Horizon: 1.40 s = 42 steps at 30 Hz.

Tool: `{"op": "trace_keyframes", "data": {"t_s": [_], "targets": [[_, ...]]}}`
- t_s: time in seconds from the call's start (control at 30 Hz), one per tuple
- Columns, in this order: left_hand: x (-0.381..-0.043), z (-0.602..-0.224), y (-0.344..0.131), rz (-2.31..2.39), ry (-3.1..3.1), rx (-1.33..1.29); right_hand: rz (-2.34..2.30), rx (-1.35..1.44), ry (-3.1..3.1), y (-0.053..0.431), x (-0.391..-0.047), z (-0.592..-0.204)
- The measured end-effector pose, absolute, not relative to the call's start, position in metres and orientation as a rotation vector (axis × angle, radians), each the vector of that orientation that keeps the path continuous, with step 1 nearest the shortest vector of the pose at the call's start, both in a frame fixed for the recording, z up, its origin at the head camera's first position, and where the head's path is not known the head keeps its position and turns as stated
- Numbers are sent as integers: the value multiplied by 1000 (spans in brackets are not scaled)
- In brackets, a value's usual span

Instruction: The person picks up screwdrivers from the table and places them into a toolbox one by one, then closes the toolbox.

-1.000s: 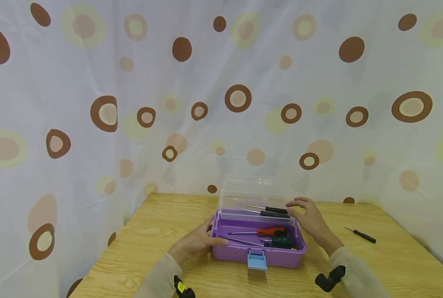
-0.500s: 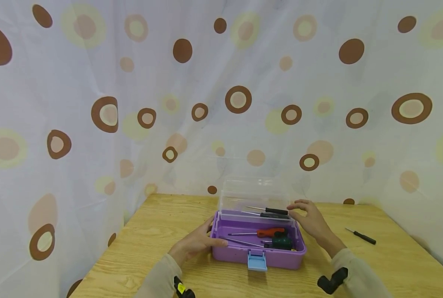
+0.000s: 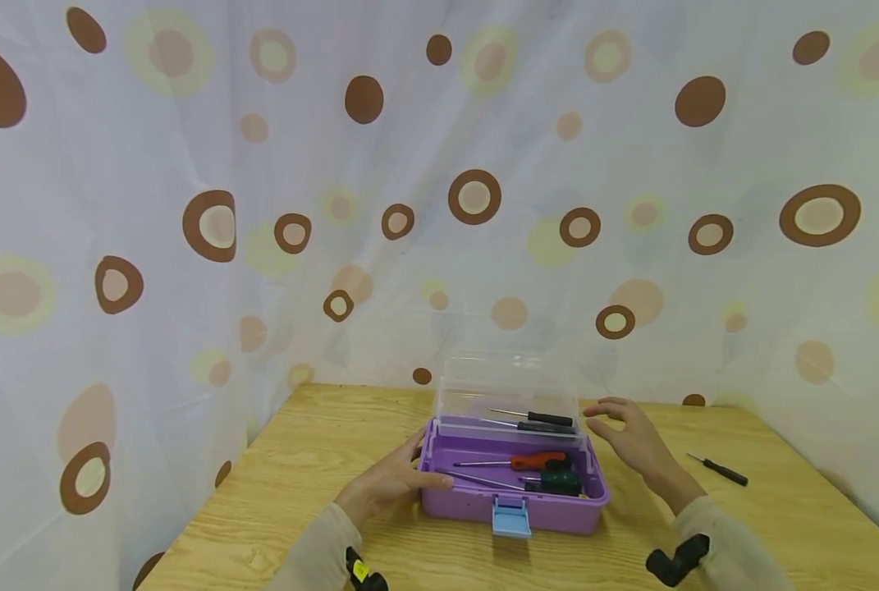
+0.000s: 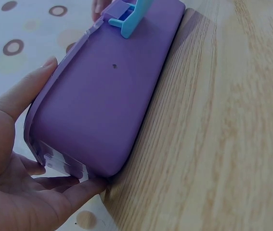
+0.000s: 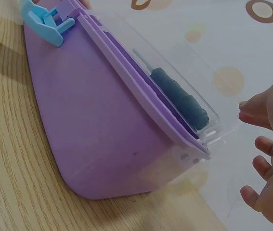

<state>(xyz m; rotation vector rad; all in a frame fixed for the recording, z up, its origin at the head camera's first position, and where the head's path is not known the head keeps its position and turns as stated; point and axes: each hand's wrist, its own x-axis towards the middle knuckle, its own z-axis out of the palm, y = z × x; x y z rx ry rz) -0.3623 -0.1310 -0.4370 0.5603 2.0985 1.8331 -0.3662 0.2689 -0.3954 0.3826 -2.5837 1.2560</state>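
Observation:
A purple toolbox (image 3: 476, 507) stands on the table with its clear lid (image 3: 509, 377) tipped back. My left hand (image 3: 387, 483) holds its left end, thumb over the front rim and fingers against the side. Inside lie a red-handled screwdriver (image 3: 538, 461), a stubby green-handled screwdriver (image 3: 560, 481) and a long screwdriver shaft (image 3: 483, 478). Two black-handled screwdrivers, the upper one (image 3: 550, 419) and the lower one (image 3: 546, 428), lie along the opened lid. My right hand (image 3: 634, 439) hovers just right of the lid, fingers loosely bent with nothing between them.
Another black-handled screwdriver (image 3: 725, 471) lies on the wooden table (image 3: 321, 435) to the right. The light-blue latch (image 3: 511, 519) hangs down at the toolbox front. A spotted curtain (image 3: 409, 148) rises behind and beside the table.
My right hand has moved slightly right, away from the handle ends of the black screwdrivers in the lid. The left hand and the toolbox stay put.

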Motion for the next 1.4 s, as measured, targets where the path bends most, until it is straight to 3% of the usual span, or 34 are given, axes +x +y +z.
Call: {"op": "trace_keyframes", "data": {"t_s": [0.7, 1.4], "targets": [[-361, -437, -131, 1834, 2102, 559, 1250, 295, -2617, 344, -356, -392], [-362, -437, -131, 1833, 2101, 584, 1186, 139, -2688, 412, -358, -415]]}}
